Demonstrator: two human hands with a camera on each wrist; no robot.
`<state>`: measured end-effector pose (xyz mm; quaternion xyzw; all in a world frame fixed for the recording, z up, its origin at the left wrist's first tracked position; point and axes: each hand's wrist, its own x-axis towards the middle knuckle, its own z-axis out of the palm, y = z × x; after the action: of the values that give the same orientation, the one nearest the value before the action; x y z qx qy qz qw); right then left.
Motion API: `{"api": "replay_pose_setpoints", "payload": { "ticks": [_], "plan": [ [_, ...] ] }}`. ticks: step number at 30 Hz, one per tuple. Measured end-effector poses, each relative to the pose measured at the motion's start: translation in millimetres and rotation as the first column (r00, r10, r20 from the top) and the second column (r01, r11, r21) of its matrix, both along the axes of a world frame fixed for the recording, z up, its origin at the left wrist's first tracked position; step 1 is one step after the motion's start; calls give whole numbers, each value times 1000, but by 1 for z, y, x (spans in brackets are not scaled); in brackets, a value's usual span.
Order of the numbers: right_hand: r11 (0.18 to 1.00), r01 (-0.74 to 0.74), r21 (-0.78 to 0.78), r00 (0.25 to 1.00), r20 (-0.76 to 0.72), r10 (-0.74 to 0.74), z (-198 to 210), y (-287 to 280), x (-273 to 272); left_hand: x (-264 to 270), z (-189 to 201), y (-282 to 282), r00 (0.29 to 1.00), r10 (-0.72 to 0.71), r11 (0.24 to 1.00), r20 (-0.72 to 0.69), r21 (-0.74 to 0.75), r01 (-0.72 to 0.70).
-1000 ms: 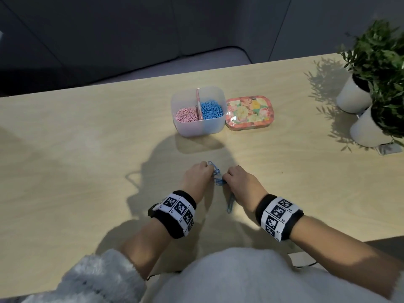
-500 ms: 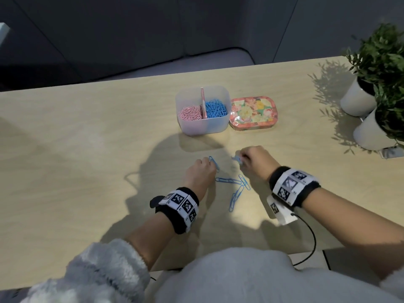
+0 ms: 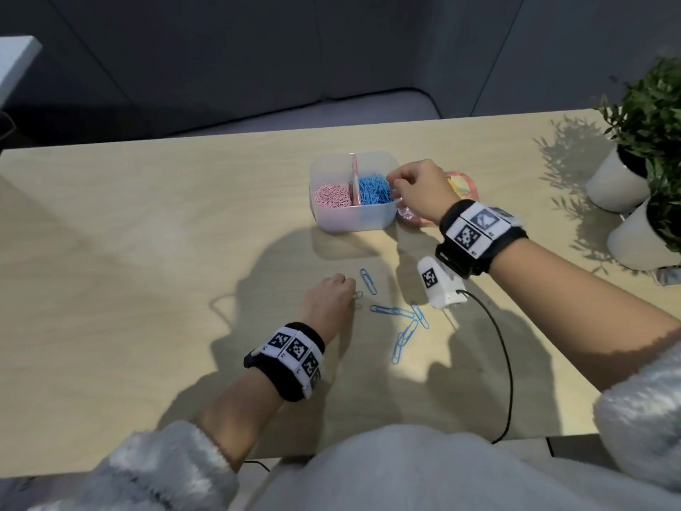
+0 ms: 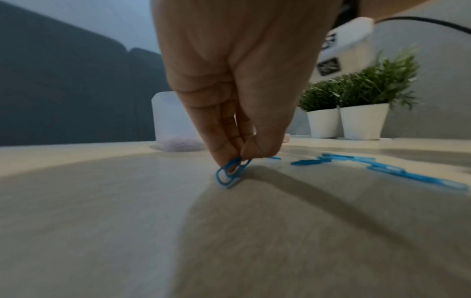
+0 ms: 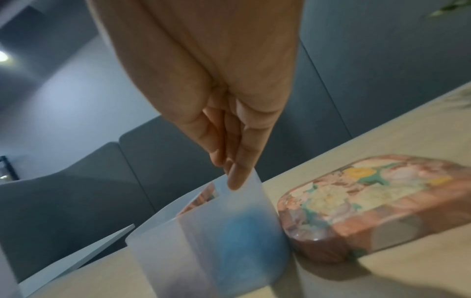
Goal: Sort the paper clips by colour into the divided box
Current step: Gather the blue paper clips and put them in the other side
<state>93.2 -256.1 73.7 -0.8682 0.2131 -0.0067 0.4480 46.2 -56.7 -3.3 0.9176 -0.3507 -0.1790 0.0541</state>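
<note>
The translucent divided box [image 3: 353, 219] stands mid-table, with pink clips [image 3: 331, 195] in its left half and blue clips [image 3: 374, 188] in its right half. My right hand [image 3: 392, 180] hovers at the box's right rim [image 5: 239, 193] beside the blue half. Its thumb and fingertips [image 5: 234, 177] are pressed together, and no clip shows between them. My left hand [image 3: 352, 295] is down on the table nearer me and pinches a blue paper clip [image 4: 230, 171] that touches the wood. Several loose blue clips [image 3: 392, 310] lie just right of that hand.
A flowered tin [image 5: 377, 199] sits against the box's right side, partly hidden by my right hand in the head view. Two potted plants in white pots [image 3: 626, 215] stand at the table's right edge. A black cable [image 3: 505, 363] trails from my right wrist across the table's front.
My right hand has risen from the loose clips and moved away from me to the box's right rim. My left hand has stayed low at the clips and now pinches one.
</note>
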Motion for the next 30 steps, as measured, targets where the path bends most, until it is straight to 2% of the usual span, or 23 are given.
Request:
{"api": "replay_pose_setpoints", "payload": {
  "ticks": [3,5,7,10,13,17,18,21,22,24,27,28,30],
  "plan": [
    [1000,-4,-4,997,77,4,-3,-5,-29,12,10,-3,990,99,975,-97,-190,-116],
    [999,-22,46,998,58,20,-10,-7,-56,26,24,-13,987,122,939,-108,-309,-150],
    [996,-88,-4,995,-41,88,-19,-10,-85,44,42,-29,989,132,893,-71,-425,-150],
    [963,-237,-127,933,-308,188,-36,-6,-123,74,65,-66,989,137,844,50,-529,-90],
    [910,-361,-201,871,-421,253,-57,1,-145,103,76,-100,991,117,934,59,-347,-89],
    [881,-435,-187,843,-429,325,-70,9,-155,112,77,-113,994,90,979,70,-192,-75],
    [885,-427,-184,846,-427,319,-70,10,-157,107,76,-112,995,84,976,62,-206,-69],
    [888,-413,-203,851,-432,298,-70,15,-164,73,70,-95,991,2,899,133,-434,56],
    [887,-408,-215,857,-426,290,-69,19,-167,61,63,-84,989,-25,888,149,-451,90],
    [884,-391,-256,874,-403,270,-69,28,-171,40,40,-58,990,-44,936,134,-342,88],
    [865,-378,-329,885,-402,234,-71,42,-172,24,10,-26,1000,-15,1000,-7,-17,15],
    [861,-375,-343,887,-402,226,-73,46,-171,20,1,-20,999,-10,999,-34,34,11],
    [854,-385,-350,885,-403,234,-77,52,-169,11,-7,-17,999,-44,999,-15,27,44]
  ]
}}
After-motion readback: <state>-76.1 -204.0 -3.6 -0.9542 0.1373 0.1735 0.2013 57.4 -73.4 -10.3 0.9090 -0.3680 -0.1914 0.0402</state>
